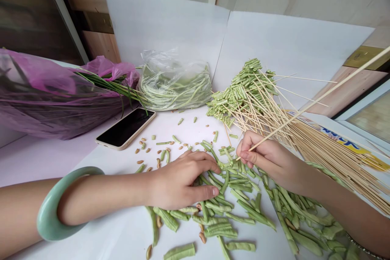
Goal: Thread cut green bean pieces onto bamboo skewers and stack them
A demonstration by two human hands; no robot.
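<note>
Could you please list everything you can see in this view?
pink plastic bag: one, pink, far left, around long green leaves
clear plastic bag: one, clear, back centre, filled with green beans
smartphone: one, black screen, centre left
white sheets: two, white, upright at back
skewered bean pieces: many, pale green, back right
bamboo skewers: many, tan, right
loose bean pieces: many, green, front
brown seeds: many, brown, scattered centre
bangle: one, pale green, left forearm
left hand: one, on loose bean pieces
right hand: one, holding a skewer

Nothing readable from my station: the printed wrapper (338,139) under the bamboo skewers (332,170) shows blue lettering, apparently too skewed to make out.
</note>
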